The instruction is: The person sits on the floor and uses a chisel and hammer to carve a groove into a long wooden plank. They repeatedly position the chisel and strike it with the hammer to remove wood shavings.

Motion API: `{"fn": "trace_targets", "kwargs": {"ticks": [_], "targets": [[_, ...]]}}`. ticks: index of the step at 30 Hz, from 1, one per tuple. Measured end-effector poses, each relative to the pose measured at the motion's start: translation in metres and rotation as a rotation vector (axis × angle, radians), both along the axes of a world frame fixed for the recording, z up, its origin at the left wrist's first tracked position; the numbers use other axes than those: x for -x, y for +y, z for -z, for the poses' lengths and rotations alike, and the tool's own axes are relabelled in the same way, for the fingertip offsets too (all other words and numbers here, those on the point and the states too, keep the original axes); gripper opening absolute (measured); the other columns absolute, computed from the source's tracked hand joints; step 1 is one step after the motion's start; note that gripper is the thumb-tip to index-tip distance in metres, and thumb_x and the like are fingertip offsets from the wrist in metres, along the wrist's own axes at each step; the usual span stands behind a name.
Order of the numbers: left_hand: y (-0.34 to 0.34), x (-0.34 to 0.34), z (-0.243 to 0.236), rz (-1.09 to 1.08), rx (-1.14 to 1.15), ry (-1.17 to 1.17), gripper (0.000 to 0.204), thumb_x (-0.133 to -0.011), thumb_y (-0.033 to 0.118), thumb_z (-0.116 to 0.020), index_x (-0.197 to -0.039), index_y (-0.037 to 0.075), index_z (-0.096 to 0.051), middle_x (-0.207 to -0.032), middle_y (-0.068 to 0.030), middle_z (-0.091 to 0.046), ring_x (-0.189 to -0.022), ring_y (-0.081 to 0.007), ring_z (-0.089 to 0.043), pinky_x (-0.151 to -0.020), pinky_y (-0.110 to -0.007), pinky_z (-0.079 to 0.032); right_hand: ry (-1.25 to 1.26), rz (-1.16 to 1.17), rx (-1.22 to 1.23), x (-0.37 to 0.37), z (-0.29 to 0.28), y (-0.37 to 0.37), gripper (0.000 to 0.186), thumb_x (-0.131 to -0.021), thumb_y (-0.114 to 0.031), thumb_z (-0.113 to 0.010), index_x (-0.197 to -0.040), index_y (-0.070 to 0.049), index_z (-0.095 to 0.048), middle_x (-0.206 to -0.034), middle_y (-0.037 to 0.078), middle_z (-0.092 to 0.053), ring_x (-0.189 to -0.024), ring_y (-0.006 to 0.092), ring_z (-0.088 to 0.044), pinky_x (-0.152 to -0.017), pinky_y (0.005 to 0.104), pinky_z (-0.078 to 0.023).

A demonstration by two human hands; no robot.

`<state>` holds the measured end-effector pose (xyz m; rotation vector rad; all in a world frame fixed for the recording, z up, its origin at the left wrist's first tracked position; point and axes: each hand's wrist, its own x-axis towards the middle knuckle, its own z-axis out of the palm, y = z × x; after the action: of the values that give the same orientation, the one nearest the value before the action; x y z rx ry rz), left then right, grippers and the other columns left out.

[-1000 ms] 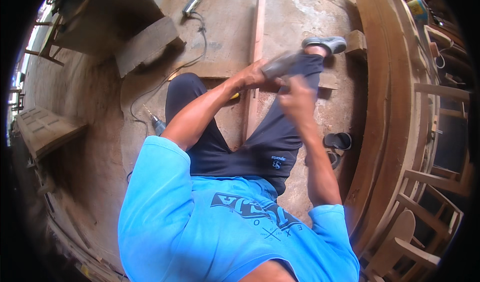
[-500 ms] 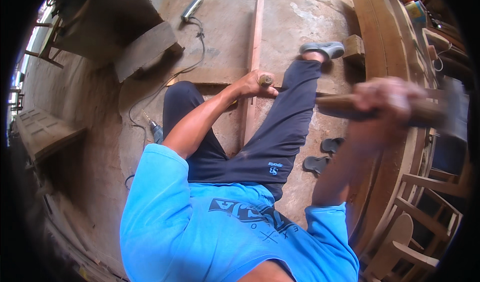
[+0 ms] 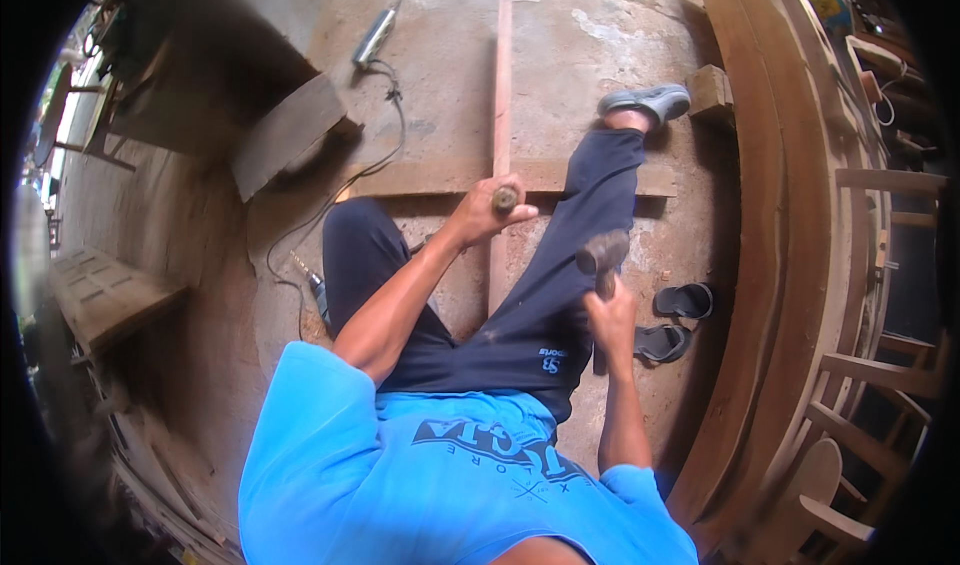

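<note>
My left hand (image 3: 478, 215) is closed around the round wooden handle of a chisel (image 3: 504, 201), held upright with its butt end up; the blade is hidden below the fist. Beneath it runs a long narrow wooden strip (image 3: 503, 85), lying across a wider plank (image 3: 420, 177) on the floor. My right hand (image 3: 611, 317) grips a hammer (image 3: 602, 253) by its handle, over my right leg. The hammer's dark head is up, to the right of the chisel and apart from it.
A corded power tool (image 3: 375, 40) lies on the floor beyond my left knee, and a drill (image 3: 318, 290) beside that knee. Two dark sandals (image 3: 683, 302) lie right of my leg. Long boards (image 3: 790, 165) line the right side; a wooden block (image 3: 712, 95) sits by my shoe.
My right hand has swung the hammer from the far right inward and down toward the chisel. My left hand keeps its hold on the chisel, and the view has shifted slightly.
</note>
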<state>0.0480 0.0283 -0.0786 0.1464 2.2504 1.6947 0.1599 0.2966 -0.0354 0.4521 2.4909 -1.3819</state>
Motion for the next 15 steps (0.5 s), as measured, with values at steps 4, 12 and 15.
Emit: {"fn": "trace_targets", "kwargs": {"ticks": [4,12,15], "targets": [[0.012,0.01,0.006,0.078,-0.104,0.133,0.031,-0.083,0.025,-0.087,-0.084,0.007,-0.063,-0.074,0.0017,-0.058,-0.073,-0.0102,-0.055,-0.069,-0.03,-0.047,-0.333,0.158,0.052,-0.026,0.028,0.011,0.015,-0.079,-0.011,-0.063,-0.084,0.001,-0.055,-0.065,0.01,-0.055,-0.062,0.0183,-0.057,-0.06,0.0399,-0.048],[-0.044,0.023,-0.018,0.143,-0.343,-0.224,0.109,-0.068,0.049,-0.093,-0.157,0.013,-0.041,-0.145,-0.012,-0.055,-0.137,-0.0211,-0.05,-0.115,-0.04,-0.04,-0.134,-0.064,-0.12,-0.03,0.059,0.01,0.022,-0.08,-0.014,-0.066,-0.09,0.005,-0.061,-0.069,0.019,-0.06,-0.063,0.0266,-0.059,-0.063,0.0444,-0.049],[-0.058,0.024,-0.035,-0.113,-0.427,0.118,0.104,-0.069,0.054,-0.093,-0.153,0.014,-0.047,-0.146,-0.0104,-0.055,-0.136,-0.0209,-0.052,-0.115,-0.04,-0.041,-0.248,-0.046,0.013,-0.024,0.057,0.009,0.015,-0.083,-0.013,-0.064,-0.088,0.0,-0.059,-0.064,0.006,-0.055,-0.052,0.0151,-0.053,-0.049,0.0354,-0.045]]}}
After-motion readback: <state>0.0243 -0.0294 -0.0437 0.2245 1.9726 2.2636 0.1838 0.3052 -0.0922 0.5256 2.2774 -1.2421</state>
